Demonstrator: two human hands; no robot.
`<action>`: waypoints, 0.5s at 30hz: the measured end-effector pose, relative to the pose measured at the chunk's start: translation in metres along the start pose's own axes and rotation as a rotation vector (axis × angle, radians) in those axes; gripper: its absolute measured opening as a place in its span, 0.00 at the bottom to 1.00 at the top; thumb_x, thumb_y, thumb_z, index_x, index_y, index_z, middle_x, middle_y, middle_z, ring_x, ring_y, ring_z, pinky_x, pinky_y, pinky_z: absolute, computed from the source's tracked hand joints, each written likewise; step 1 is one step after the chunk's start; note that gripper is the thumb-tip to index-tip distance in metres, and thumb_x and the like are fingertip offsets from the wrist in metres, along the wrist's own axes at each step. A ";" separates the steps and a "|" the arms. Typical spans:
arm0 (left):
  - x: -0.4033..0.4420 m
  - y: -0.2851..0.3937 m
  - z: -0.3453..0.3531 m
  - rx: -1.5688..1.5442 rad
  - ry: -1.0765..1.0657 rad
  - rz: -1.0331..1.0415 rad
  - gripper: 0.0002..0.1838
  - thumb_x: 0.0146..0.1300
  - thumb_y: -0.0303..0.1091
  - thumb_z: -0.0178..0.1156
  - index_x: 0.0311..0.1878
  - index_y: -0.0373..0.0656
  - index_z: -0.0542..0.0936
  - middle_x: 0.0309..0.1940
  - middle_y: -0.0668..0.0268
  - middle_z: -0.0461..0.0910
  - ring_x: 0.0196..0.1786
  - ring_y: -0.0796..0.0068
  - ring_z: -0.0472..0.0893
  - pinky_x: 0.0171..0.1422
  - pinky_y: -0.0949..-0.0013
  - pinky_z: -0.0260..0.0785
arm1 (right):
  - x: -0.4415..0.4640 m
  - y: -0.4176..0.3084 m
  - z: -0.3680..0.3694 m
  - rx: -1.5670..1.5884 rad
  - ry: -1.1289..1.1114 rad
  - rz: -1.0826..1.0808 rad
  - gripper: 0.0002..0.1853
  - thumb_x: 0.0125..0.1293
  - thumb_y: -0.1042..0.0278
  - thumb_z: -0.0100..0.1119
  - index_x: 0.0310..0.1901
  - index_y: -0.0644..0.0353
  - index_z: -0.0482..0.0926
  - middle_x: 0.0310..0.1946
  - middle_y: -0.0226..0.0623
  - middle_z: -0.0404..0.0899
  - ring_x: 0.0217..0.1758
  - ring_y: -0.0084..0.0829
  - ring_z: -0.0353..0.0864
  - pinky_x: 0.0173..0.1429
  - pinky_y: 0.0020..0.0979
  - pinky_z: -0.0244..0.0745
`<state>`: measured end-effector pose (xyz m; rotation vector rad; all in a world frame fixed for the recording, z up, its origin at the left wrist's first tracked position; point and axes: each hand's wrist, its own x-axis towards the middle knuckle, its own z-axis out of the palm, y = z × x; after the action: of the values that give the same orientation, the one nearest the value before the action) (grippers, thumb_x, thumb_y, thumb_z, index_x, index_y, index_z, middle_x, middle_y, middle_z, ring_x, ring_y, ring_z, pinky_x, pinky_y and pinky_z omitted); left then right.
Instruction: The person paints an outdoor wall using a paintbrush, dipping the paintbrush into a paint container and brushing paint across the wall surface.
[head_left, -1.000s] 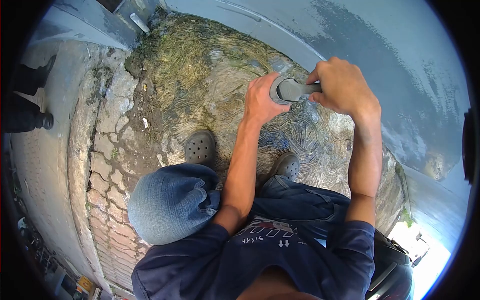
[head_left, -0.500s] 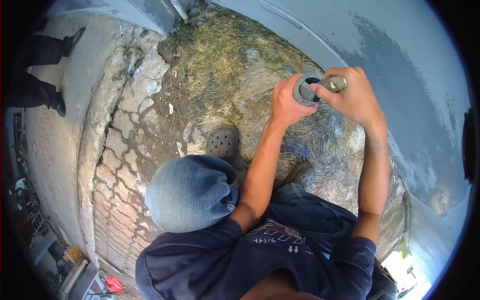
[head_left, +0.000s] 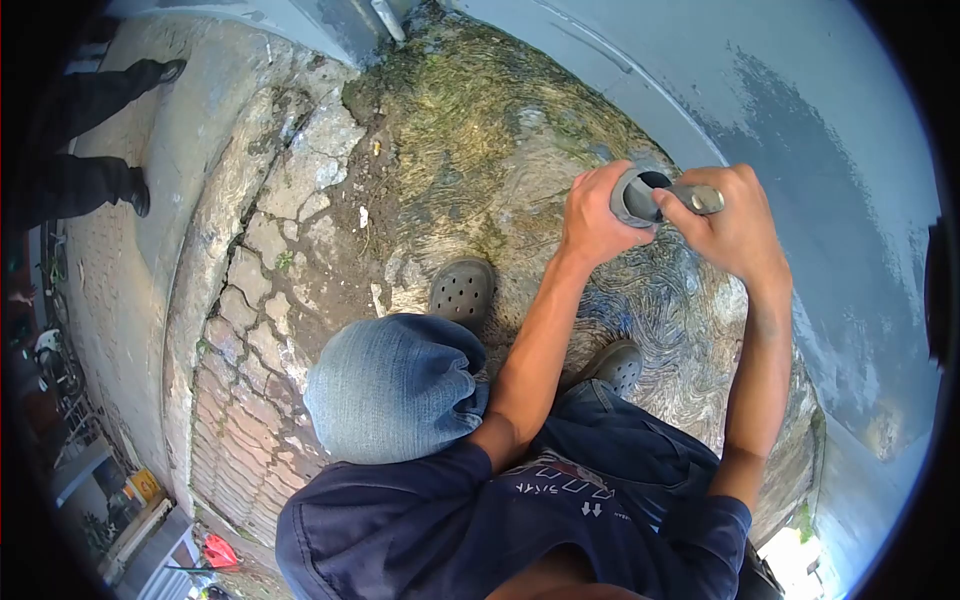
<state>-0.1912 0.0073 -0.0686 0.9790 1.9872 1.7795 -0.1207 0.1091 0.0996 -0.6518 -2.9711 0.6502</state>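
Observation:
My left hand (head_left: 600, 215) is wrapped round a small grey cup-like container (head_left: 627, 197), its open mouth tilted toward my other hand. My right hand (head_left: 730, 225) grips the handle of a scraper-like tool (head_left: 702, 199). The tool's flat end reaches into the container's mouth and is partly hidden. Both hands are held out in front of me, close together, near the foot of a grey-blue wall (head_left: 850, 230).
Below me is a mossy, swirl-patterned floor (head_left: 470, 130), with cracked paving (head_left: 240, 400) to the left. Another person's dark-clad legs (head_left: 100, 190) stand at the far left. A red bag (head_left: 220, 551) lies at the lower left.
The tool has swung from lying across the container's top to dipping into its mouth, with its handle end now toward me. The whole view has shifted, and the other person's legs have moved slightly.

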 end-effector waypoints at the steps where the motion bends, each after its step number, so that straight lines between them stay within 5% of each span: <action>1: -0.001 -0.002 0.001 0.031 0.034 0.004 0.40 0.27 0.35 0.80 0.53 0.42 0.79 0.45 0.57 0.84 0.50 0.53 0.82 0.59 0.55 0.71 | 0.001 -0.001 0.000 0.016 0.000 -0.043 0.15 0.55 0.61 0.65 0.20 0.64 0.80 0.13 0.47 0.73 0.20 0.50 0.76 0.28 0.42 0.72; 15: -0.003 -0.007 0.005 0.023 0.034 0.057 0.44 0.26 0.35 0.79 0.56 0.40 0.77 0.47 0.57 0.84 0.53 0.53 0.81 0.64 0.55 0.67 | -0.006 0.004 -0.002 -0.099 0.099 -0.108 0.13 0.54 0.61 0.68 0.25 0.63 0.84 0.19 0.48 0.79 0.24 0.50 0.79 0.30 0.41 0.71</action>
<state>-0.1882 0.0087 -0.0772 1.0292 2.0236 1.8193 -0.1138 0.1108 0.1000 -0.5085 -2.9367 0.4525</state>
